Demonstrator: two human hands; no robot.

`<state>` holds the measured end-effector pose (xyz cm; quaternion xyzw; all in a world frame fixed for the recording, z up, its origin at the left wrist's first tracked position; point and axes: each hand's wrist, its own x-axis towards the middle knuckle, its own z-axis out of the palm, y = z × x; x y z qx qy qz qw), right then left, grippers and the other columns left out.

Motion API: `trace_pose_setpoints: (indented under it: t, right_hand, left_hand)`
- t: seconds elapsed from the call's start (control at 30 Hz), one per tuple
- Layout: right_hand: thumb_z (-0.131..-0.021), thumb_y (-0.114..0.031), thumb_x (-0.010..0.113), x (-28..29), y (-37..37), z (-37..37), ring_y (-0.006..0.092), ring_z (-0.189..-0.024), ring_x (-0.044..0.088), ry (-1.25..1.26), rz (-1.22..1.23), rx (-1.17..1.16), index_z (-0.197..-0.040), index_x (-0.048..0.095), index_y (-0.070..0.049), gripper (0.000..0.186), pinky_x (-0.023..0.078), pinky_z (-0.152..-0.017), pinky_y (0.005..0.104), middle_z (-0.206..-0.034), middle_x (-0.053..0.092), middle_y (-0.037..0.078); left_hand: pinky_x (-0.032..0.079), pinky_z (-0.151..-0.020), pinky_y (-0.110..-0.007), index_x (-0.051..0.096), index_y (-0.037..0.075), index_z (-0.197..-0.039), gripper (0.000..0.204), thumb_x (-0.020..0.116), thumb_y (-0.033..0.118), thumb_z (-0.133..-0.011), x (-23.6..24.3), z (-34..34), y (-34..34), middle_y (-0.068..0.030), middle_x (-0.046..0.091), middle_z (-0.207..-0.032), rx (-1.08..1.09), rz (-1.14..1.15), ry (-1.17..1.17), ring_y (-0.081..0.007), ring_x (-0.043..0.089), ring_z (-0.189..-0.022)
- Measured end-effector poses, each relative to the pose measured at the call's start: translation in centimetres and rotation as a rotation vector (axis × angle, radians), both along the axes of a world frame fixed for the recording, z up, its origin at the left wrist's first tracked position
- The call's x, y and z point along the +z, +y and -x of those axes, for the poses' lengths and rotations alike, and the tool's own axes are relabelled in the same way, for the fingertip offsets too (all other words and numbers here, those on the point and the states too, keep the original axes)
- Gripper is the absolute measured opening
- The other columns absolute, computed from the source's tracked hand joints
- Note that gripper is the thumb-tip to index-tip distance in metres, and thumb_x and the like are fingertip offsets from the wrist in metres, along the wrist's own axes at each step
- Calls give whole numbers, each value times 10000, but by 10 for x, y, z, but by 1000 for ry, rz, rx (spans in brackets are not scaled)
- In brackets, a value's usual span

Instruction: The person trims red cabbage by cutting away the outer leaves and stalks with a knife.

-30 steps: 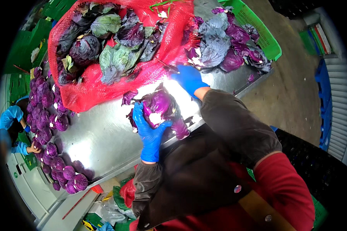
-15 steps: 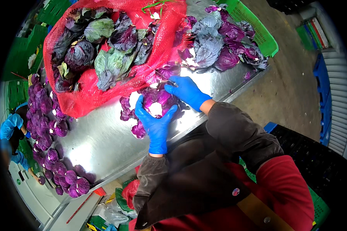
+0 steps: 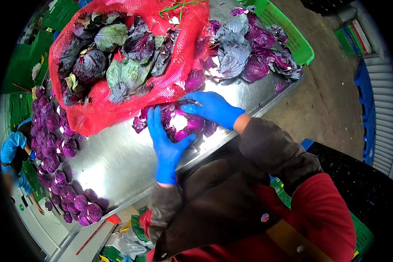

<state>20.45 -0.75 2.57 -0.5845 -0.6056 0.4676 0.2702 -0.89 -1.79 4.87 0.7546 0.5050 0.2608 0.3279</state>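
A purple-red cabbage (image 3: 191, 122) with a pale cut patch lies on the metal table in front of me. My left hand (image 3: 162, 146), in a blue glove, is wrapped round its left and near side, thumb spread from the fingers. Against its upper right side is my right hand (image 3: 214, 109), also blue-gloved, with the fingers curled in. A slim dark bit shows at those fingertips, too small to name. Loose purple leaves (image 3: 139, 122) lie beside the cabbage, partly hidden by my left hand.
A red mesh sack (image 3: 100, 118) of leafy cabbages lies just beyond my hands. Stripped leaves (image 3: 236, 54) are heaped at the far right by a green crate (image 3: 288, 32). Several trimmed cabbages (image 3: 67, 192) line the table's left side. A co-worker (image 3: 15, 146) is at far left.
The cabbage has been turned and now shows its pale patch between my hands. My left hand has shifted left, and my right hand has come down over the cabbage's top.
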Motion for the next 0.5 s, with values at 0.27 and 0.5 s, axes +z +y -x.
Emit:
trace_pose_setpoints:
  t: [0.27, 0.5]
  right_hand:
    - [-881, -569, 592, 18, -18, 4, 353, -871, 678, -315, 60, -141, -1302, 529, -57, 666, 524, -739, 430, -979, 688, 183]
    - [-934, -429, 558, 34, -53, 25, 318, -594, 659, -648, -104, -45, -1507, 282, -103, 715, 501, -495, 432, -718, 662, 144]
  left_hand:
    - [352, -1105, -409, 238, -30, -1469, 1179, 944, 278, -576, -18, -28, -6, -188, 350, -1396, 248, 208, -205, -307, 397, -1294]
    - [419, -1042, -430, 261, -25, -1460, 1161, 932, 307, -573, -12, -35, -6, -207, 395, -1366, 204, 137, -120, -335, 468, -1224]
